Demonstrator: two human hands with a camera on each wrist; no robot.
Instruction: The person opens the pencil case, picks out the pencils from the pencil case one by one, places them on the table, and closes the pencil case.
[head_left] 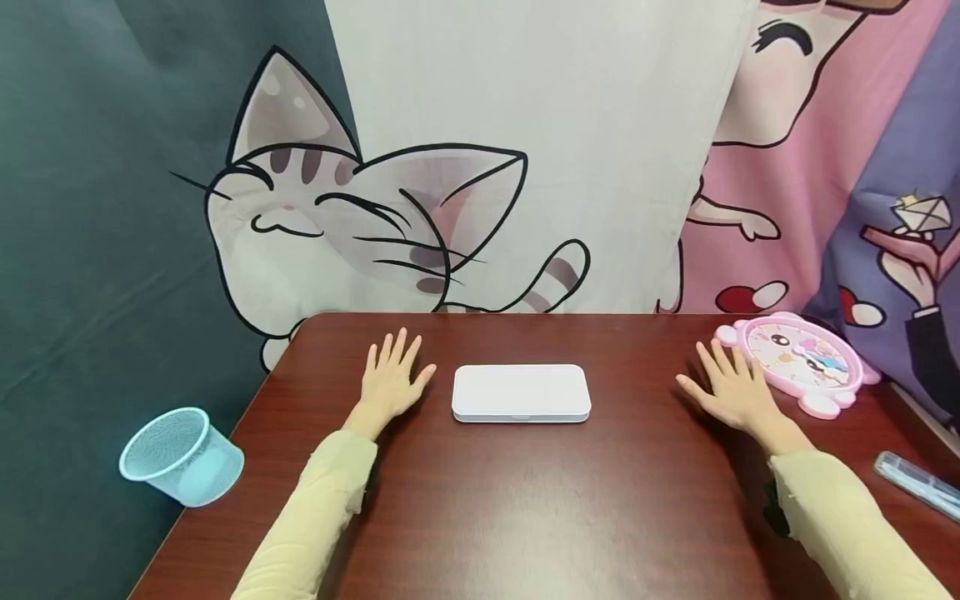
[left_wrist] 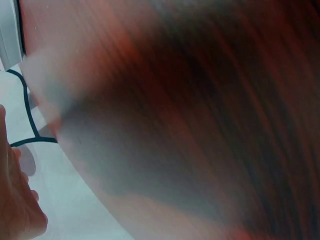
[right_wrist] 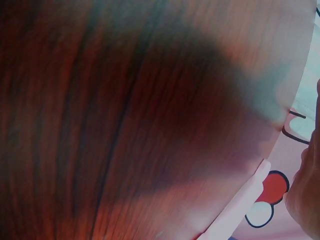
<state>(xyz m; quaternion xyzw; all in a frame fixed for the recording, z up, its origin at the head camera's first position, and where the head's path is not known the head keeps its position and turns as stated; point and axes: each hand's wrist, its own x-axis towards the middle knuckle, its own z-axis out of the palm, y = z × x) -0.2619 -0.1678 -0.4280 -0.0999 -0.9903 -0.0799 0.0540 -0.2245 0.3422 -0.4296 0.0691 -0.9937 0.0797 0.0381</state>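
Note:
A white flat case (head_left: 522,392) with rounded corners lies closed in the middle of the brown table. To its left, my left hand (head_left: 388,383) is spread palm down with straight fingers, apart from the case. On the other side, my right hand (head_left: 738,396) is spread likewise, its fingertips close to a pink animal-shaped clock (head_left: 802,358). Neither hand holds anything. In the left wrist view part of the left hand (left_wrist: 20,200) shows at the left edge, with a bit of the case at top left. The right wrist view catches the right hand (right_wrist: 305,185) at its right edge.
A light blue mesh pen holder (head_left: 183,458) stands at the table's left edge. At the right edge lies a clear and light blue pen-like object (head_left: 918,483), partly cut off. Behind the table (head_left: 570,517) hangs a cartoon curtain (head_left: 555,100).

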